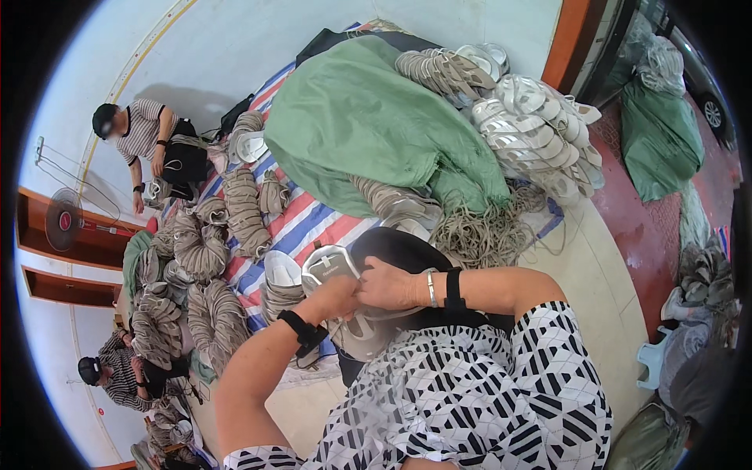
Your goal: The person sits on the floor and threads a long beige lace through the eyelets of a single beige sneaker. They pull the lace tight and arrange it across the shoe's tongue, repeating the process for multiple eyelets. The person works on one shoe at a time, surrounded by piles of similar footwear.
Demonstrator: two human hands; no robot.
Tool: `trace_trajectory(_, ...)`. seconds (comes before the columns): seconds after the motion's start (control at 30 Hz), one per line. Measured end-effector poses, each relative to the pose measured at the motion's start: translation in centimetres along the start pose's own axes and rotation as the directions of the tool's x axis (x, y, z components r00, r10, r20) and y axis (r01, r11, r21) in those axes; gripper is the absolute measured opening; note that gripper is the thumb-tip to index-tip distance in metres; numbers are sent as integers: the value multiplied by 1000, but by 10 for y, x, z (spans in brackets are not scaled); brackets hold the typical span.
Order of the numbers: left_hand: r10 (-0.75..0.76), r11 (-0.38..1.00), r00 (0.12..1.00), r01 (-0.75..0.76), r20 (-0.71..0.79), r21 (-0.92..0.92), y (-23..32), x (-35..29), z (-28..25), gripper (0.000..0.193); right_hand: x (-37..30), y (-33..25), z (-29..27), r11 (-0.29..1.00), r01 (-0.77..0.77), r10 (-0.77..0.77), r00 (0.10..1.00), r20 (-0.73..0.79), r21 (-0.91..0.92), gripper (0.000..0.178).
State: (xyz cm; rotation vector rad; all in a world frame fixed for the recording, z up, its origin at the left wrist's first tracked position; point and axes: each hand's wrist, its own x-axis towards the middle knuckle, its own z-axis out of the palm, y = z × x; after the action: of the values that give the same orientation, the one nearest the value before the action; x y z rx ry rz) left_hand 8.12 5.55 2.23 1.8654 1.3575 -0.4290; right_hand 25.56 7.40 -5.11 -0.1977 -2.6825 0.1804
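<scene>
While bundled beige shoe pieces (207, 321) lie at left, a grey-beige shoe piece (327, 265) with white edging sits at the left hand (335, 297), right hand (389, 284) just beside it, fingertips hidden, both grips impossible to tell, tangled cords (474, 239) farther right.

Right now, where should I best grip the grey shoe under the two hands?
Probably pinch the grey shoe at its far, pale-edged end, coming from the side away from the patterned shirt: that end shows beyond the left hand and right hand, which cover the middle, while the near end lies close to the shirt.
</scene>
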Motion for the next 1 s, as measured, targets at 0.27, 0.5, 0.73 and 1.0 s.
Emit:
trace_trajectory(0.27, 3, 993, 902, -53, -432, -105, -9, -19, 31, 27, -1, 2, -2, 993, -59, 61, 998, -16, 102, 11)
trace_trajectory(0.5, -455, 607, 587, -347, -670, -715, -13, -62, 38, 17, 41, 9, -28, 851, -226, 311, 944, -109, 474, 16)
trace_trajectory(0.73, -602, 495, 398, -495, -693, -714, -14, -43, 74, 16, 62, -7, -7, -165, -461, 270, 829, 489, 872, 25)
trace_trajectory(1.0, -606, 457, 446, -483, -658, -747, -10, -41, 105, 23, -180, 147, -131, -147, -41, 918, 365, 152, 988, 27)
